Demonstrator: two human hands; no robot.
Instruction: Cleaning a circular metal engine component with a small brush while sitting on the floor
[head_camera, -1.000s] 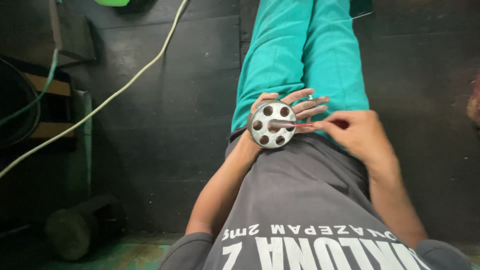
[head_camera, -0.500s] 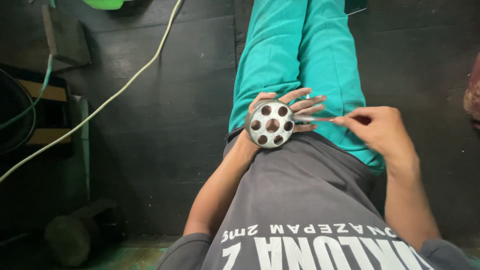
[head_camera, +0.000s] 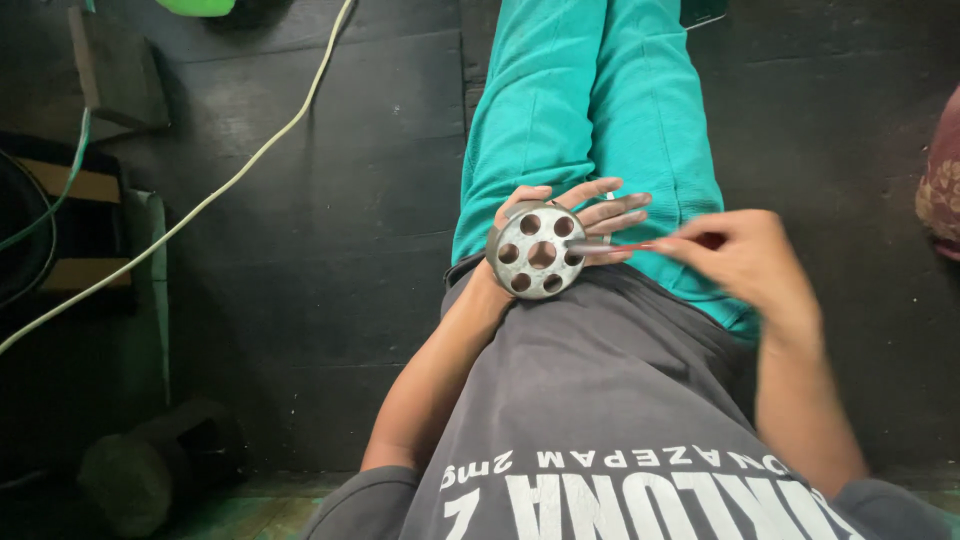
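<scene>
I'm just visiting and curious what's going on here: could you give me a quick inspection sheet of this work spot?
Surface: dark floor; the person works over their lap, teal trousers and grey shirt.
Job's things: round metal disc with a ring of holes, held upright; thin rod with its tip at the disc's edge.
Clutter: dark dumbbell-like weight bottom left; wooden pieces at left.
Fingers: left hand cradles the disc from behind; right hand pinches the rod.
Cables: pale cord crossing the floor; green cord at left.
Surroundings: green object at top edge; patterned cloth at right edge.
</scene>
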